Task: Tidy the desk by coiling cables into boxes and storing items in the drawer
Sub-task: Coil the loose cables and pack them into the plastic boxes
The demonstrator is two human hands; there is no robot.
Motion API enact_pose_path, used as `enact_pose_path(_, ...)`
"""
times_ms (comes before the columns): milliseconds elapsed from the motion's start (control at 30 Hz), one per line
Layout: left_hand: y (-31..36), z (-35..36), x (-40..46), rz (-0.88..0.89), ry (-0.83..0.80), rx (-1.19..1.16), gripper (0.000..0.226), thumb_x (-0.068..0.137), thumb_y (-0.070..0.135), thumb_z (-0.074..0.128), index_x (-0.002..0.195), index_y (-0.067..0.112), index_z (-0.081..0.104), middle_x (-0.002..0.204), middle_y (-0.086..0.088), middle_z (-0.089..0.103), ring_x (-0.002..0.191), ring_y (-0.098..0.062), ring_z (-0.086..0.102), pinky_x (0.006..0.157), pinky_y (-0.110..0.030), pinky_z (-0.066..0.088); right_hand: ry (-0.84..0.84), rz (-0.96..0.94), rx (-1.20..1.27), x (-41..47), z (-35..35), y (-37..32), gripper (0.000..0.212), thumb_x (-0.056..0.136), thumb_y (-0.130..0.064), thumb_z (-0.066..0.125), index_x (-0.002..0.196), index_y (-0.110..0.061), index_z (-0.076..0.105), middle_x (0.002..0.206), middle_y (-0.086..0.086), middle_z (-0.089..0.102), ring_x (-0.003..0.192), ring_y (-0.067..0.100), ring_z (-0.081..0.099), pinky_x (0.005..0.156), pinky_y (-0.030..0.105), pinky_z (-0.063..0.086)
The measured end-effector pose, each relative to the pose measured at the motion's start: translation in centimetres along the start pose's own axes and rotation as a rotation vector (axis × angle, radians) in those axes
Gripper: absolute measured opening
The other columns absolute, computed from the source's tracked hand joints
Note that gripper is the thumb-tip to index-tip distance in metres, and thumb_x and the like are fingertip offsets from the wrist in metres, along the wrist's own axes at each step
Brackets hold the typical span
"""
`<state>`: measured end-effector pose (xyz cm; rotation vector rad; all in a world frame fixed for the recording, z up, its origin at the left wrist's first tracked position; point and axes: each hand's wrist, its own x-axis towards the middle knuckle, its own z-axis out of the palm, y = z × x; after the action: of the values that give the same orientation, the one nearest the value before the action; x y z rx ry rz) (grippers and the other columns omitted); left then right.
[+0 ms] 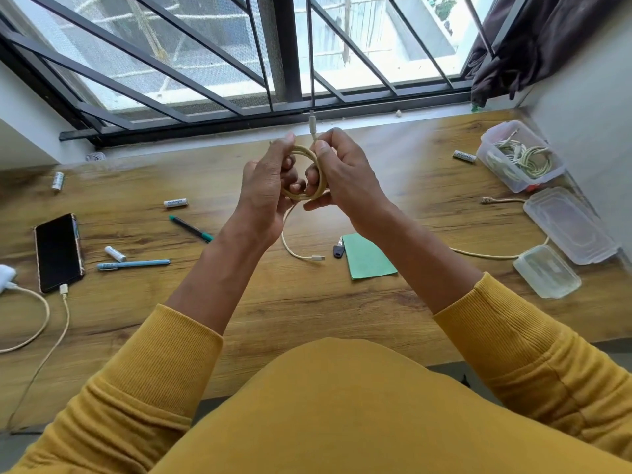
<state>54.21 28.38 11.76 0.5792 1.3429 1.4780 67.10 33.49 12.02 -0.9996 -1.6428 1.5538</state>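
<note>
In the middle of the frame, both hands, left hand [265, 186] and right hand [342, 179], grip a half-wound cable [313, 172], one box [519, 155] at the right already holds cables, and pens and batteries still wait.

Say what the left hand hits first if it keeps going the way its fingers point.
Probably the right hand: the left hand curls rightward round the same cable coil, fingers nearly touching. Depth unclear.

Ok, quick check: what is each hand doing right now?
Left hand: fingers curled round the coiled yellow cable, holding the loop.
Right hand: pinching the same cable just below its upper plug.
</note>
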Motion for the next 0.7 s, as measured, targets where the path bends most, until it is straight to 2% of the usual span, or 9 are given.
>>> enact_pose_path(133,0.0,0.1,0.0,0.041,-0.006,0.022,0.036,0.108,0.028,0.057,0.074,0.020,0.053,0.062,0.002,0.040,0.054,-0.012,0.040,0.063,-0.031,0.043,0.049,0.064,0.085,0.2,-0.3,0.0,0.019,0.113,-0.019,0.040,0.110,-0.008,0.056,0.078,0.005,0.068,0.068,0.020,0.071,0.064,0.045,0.065)
enact_pose_path(267,0.0,0.1,0.0,0.083,-0.016,0.056,0.037,0.111,0.027,0.051,0.074,0.021,0.051,0.062,0.005,0.038,0.050,-0.009,0.037,0.069,-0.035,0.046,0.095,0.129,0.186,0.3,-0.6,0.1,0.019,0.111,-0.015,0.044,0.111,-0.003,0.059,0.082,0.008,0.070,0.070,0.025,0.075,0.055,0.035,0.059)
enact_pose_path(400,-0.1,0.1,-0.1,0.133,-0.020,0.141,0.036,0.112,0.026,0.048,0.076,0.021,0.049,0.063,0.006,0.037,0.052,-0.009,0.037,0.068,-0.036,0.044,0.070,0.153,0.194,0.2,-0.8,0.0,0.018,0.107,-0.015,0.055,0.112,-0.001,0.066,0.083,0.008,0.070,0.071,0.025,0.076,0.053,0.028,0.053)
enact_pose_path(500,-0.4,0.1,-0.1,0.169,0.011,0.222,0.034,0.112,0.026,0.048,0.078,0.021,0.050,0.063,0.009,0.041,0.057,-0.011,0.043,0.071,-0.039,0.050,0.036,0.149,0.254,0.0,-1.1,-0.3,0.018,0.107,-0.017,0.058,0.112,-0.003,0.067,0.087,0.008,0.071,0.075,0.027,0.077,0.054,0.027,0.054)
enact_pose_path(600,-0.6,-0.1,0.3,0.176,0.094,0.263,0.034,0.112,0.027,0.049,0.079,0.022,0.050,0.064,0.009,0.043,0.059,-0.011,0.045,0.068,-0.035,0.050,0.007,0.124,0.324,-0.3,-1.4,-0.3,0.019,0.110,-0.021,0.053,0.117,-0.005,0.062,0.097,0.012,0.073,0.089,0.032,0.079,0.059,0.030,0.058)
enact_pose_path(700,-0.9,-0.3,0.6,0.196,0.190,0.303,0.035,0.111,0.029,0.050,0.076,0.023,0.049,0.064,0.007,0.043,0.058,-0.010,0.044,0.061,-0.028,0.048,-0.060,0.078,0.337,-0.4,-1.3,0.2,0.020,0.111,-0.023,0.054,0.119,-0.006,0.062,0.116,0.020,0.073,0.099,0.036,0.078,0.063,0.032,0.059)
